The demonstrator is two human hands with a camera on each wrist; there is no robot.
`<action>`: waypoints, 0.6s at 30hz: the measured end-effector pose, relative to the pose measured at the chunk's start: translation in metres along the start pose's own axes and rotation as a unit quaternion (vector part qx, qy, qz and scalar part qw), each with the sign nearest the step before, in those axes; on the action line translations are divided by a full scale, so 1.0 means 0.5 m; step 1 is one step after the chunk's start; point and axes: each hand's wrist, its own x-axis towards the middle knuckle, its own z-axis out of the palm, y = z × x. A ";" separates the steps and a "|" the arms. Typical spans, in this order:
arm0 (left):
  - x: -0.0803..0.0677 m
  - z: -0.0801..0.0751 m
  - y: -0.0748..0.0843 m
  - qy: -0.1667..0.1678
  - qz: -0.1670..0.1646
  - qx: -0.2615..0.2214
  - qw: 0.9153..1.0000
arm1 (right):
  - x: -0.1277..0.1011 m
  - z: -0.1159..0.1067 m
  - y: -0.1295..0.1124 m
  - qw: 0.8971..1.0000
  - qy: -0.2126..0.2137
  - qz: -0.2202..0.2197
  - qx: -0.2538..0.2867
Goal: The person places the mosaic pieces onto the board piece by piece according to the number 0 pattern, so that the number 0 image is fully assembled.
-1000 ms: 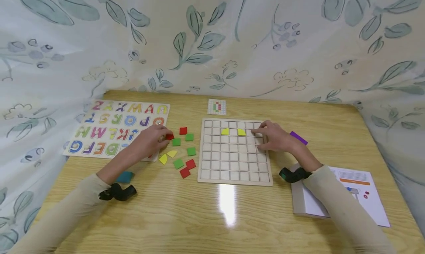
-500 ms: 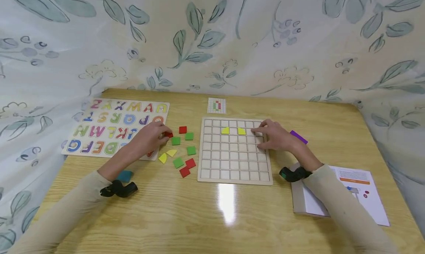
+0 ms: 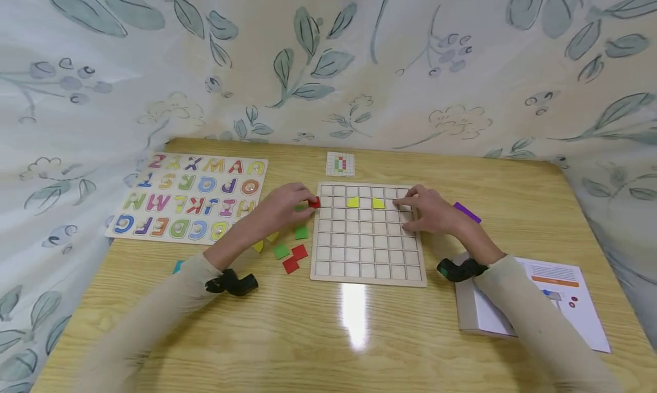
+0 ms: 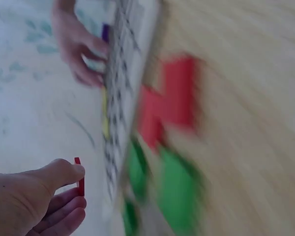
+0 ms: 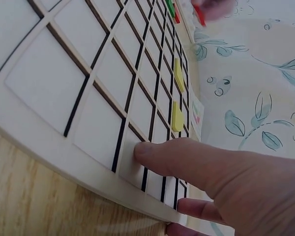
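My left hand [image 3: 282,211] pinches a red square tile [image 3: 315,202] between thumb and fingers, over the left edge of the wooden grid board [image 3: 366,272]. In the left wrist view the tile [image 4: 80,183] is seen edge-on. On the board's right side rests my right hand [image 3: 430,210], its thumb [image 5: 162,153] lying on the squares and other fingers by the edge. Two yellow pieces [image 3: 353,202], each with one curved side, sit in the board's second row. Green tiles [image 3: 280,251] and red tiles [image 3: 299,252] lie left of the board; my left hand partly covers others.
A small pattern card [image 3: 340,163] lies behind the board. At the left is an alphabet puzzle [image 3: 171,199]. A white box [image 3: 559,302] stands under my right forearm, with a purple piece [image 3: 467,213] beyond it. A teal piece [image 3: 178,266] shows beside my left sleeve.
My left hand has carried the red tile rightward from beside the alphabet puzzle to the board's left edge. The right hand keeps its place on the board.
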 end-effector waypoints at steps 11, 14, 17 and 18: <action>0.169 0.066 0.086 -0.093 0.021 0.036 0.995 | 0.006 -0.006 0.005 1.000 -0.005 -0.012 -0.004; 0.182 0.077 0.089 -0.111 0.018 0.039 0.993 | 0.007 -0.006 0.004 1.000 -0.008 -0.005 -0.003; 0.187 0.081 0.090 -0.120 0.016 0.045 0.992 | 0.006 -0.007 0.004 1.000 -0.013 0.004 -0.001; 0.189 0.082 0.090 -0.121 0.017 0.045 0.991 | 0.005 -0.007 0.004 1.000 -0.014 0.007 0.000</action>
